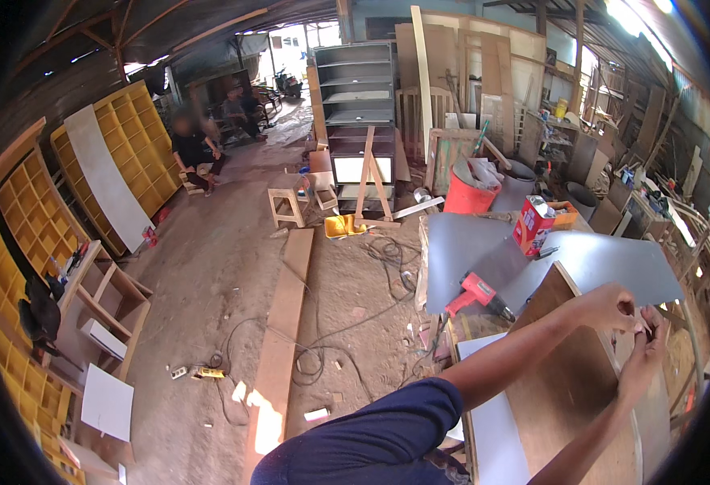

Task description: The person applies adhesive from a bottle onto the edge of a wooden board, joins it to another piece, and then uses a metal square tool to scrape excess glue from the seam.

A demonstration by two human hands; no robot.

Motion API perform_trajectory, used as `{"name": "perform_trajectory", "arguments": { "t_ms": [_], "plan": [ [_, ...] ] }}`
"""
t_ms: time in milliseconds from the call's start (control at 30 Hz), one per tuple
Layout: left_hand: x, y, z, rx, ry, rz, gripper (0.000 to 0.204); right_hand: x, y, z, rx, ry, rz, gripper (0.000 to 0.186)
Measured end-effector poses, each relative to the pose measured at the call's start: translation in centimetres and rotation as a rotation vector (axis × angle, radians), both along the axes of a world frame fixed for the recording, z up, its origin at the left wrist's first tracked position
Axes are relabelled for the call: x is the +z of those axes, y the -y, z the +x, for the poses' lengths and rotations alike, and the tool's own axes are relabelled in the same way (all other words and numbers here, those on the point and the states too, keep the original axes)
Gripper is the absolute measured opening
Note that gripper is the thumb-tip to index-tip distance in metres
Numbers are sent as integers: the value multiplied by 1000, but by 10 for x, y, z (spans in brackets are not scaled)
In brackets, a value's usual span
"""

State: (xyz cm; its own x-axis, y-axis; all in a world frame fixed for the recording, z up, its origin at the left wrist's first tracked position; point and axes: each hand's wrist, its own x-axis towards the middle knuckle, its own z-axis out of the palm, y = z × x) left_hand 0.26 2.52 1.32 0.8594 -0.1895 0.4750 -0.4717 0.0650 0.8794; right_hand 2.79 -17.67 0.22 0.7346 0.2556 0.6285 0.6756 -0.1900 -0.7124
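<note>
Both hands [613,309] [646,352] meet at 3 o'clock over brown board [569,380] on the surface, fingers pinched on something tiny, perhaps a screw – hard, light, slippery; pinch by its shank. Red drill [476,293] nearby

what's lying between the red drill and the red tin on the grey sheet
In the head view, only bare grey sheet lies between the red drill and the red tin. The small dark tool lies off to the side, beside the tin.
</note>
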Motion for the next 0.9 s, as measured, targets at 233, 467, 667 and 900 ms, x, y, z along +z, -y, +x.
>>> {"name": "perform_trajectory", "arguments": {
  "t_ms": [233,467,667,900],
  "plan": [
    [-6,-9,10,79,17,55,20,12,-13,-14,137,-255,179,47],
    [0,-17,7,-55,-25,-18,18,8,-17,-28,243,-295,329,55],
    [3,-12,6,-63,-41,-65,17,9,-14,-41,270,-168,252,62],
    [-6,-2,17,259,30,72,11,15,-22,-52,193,-110,81,62]
  ]
}}
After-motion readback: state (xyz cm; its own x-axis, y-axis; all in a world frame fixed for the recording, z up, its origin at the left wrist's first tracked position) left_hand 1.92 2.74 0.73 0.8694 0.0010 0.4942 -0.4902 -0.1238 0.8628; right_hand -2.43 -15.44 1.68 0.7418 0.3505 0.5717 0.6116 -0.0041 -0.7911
